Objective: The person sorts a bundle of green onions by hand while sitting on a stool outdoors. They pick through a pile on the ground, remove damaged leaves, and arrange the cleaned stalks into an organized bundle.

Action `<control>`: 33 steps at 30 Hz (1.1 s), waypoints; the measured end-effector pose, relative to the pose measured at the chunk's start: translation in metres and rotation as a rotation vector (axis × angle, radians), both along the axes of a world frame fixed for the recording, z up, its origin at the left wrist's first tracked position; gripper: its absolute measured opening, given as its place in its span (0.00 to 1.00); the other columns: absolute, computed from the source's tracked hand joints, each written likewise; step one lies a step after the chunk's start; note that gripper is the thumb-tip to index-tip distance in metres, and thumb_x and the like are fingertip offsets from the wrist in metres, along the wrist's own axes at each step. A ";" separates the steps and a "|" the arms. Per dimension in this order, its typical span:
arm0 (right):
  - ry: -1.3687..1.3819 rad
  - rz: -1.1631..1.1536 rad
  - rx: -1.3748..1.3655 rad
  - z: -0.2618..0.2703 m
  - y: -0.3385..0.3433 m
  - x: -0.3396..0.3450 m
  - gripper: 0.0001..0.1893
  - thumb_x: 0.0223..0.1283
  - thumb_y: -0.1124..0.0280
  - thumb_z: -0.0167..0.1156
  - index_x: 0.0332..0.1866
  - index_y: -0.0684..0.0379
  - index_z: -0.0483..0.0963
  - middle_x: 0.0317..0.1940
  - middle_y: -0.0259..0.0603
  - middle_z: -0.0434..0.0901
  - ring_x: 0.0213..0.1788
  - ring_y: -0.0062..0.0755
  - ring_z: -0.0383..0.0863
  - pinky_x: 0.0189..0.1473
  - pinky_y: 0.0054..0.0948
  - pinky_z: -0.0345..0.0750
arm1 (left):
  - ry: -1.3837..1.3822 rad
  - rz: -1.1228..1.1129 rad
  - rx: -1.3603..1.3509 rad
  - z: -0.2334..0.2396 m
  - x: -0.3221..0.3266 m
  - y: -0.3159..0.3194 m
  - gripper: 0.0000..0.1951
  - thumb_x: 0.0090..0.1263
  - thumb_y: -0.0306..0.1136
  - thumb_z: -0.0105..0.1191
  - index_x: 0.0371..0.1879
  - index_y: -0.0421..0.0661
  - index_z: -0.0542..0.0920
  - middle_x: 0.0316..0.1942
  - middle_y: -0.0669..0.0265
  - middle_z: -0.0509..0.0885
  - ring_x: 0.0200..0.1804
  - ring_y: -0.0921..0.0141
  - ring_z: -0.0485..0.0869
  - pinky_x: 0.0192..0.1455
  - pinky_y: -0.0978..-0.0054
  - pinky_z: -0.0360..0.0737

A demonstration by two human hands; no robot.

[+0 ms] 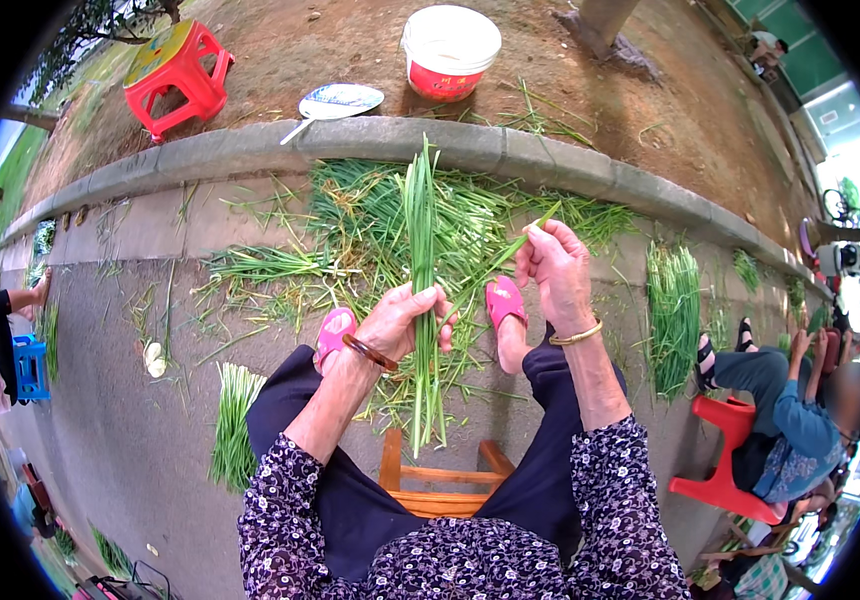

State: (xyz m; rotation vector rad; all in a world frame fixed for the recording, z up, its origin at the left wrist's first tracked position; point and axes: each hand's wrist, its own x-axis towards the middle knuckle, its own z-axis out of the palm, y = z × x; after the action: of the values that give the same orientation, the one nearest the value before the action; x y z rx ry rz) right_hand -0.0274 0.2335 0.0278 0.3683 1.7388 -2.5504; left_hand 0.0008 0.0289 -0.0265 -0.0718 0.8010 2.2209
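Observation:
My left hand (409, 321) is closed around the middle of a bunch of long green chives (421, 225). The bunch stands nearly lengthwise before me, its leaf tips pointing away and its pale ends towards my lap. Thumb and fingertips of my right hand (559, 274) pinch a loose chive leaf (503, 259), which slants down towards my left fingers. On the ground beyond my feet is a heap of loose chives (370, 202), partly hidden behind the bunch.
A kerb (430, 139) runs beyond the heap. Past it are a white-and-red bucket (448, 67), a hand fan (341, 101) and a red stool (174, 82). Sorted chives lie at right (674, 322) and left (236, 424). A person (805, 442) sits on the right.

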 end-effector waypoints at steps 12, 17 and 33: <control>0.048 -0.044 -0.027 0.000 0.014 -0.002 0.04 0.55 0.74 0.50 0.31 0.62 0.71 0.16 0.35 0.71 0.16 0.21 0.70 0.15 0.19 0.68 | -0.052 0.048 0.062 -0.004 -0.004 -0.003 0.09 0.65 0.36 0.45 0.34 0.43 0.72 0.32 0.60 0.77 0.33 0.66 0.78 0.37 0.57 0.79; 0.045 -0.047 -0.032 0.002 0.016 -0.002 0.03 0.54 0.74 0.51 0.30 0.61 0.71 0.16 0.34 0.71 0.15 0.20 0.69 0.15 0.19 0.67 | -0.061 0.050 0.072 -0.004 -0.003 -0.003 0.08 0.65 0.35 0.44 0.34 0.44 0.71 0.32 0.60 0.77 0.34 0.66 0.79 0.37 0.57 0.79; -0.005 -0.011 -0.004 0.008 0.010 0.001 0.03 0.52 0.76 0.54 0.32 0.61 0.71 0.17 0.33 0.71 0.16 0.17 0.69 0.16 0.16 0.68 | -0.094 -0.078 -0.069 0.012 -0.002 -0.002 0.09 0.63 0.37 0.48 0.31 0.43 0.71 0.28 0.57 0.77 0.26 0.67 0.79 0.27 0.64 0.80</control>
State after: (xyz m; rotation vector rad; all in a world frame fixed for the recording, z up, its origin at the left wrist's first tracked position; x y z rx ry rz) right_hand -0.0269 0.2433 0.0355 0.3844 1.7351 -2.5574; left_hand -0.0008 0.0272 -0.0146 -0.1741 0.8157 2.1005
